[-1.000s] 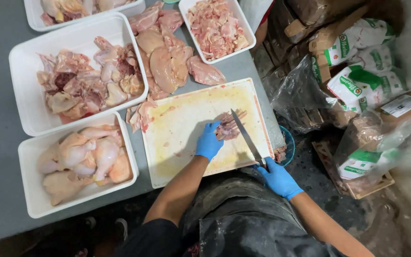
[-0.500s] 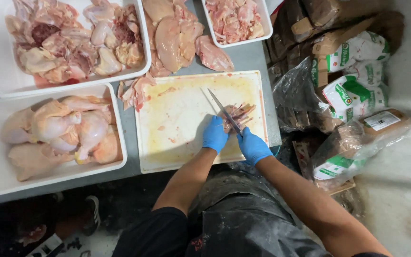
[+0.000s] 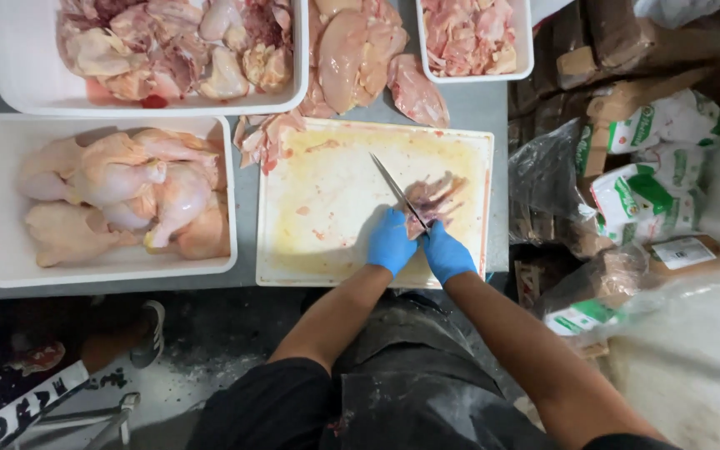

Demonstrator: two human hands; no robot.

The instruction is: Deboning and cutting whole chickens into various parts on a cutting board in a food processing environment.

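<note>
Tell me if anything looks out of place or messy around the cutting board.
Yes. Raw chicken scraps lie off the cutting board at its top left corner, on the bare table. More pieces are heaped straight on the table between the tubs, not in one. The board is smeared yellow.

The stained white cutting board (image 3: 327, 200) lies bare leftward; white tubs of raw chicken (image 3: 110, 200) and stacked bags (image 3: 627, 183) hem both sides.

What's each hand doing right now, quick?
Left hand: closed down on the chicken piece on the cutting board.
Right hand: closed around the knife, blade on the meat.
</note>
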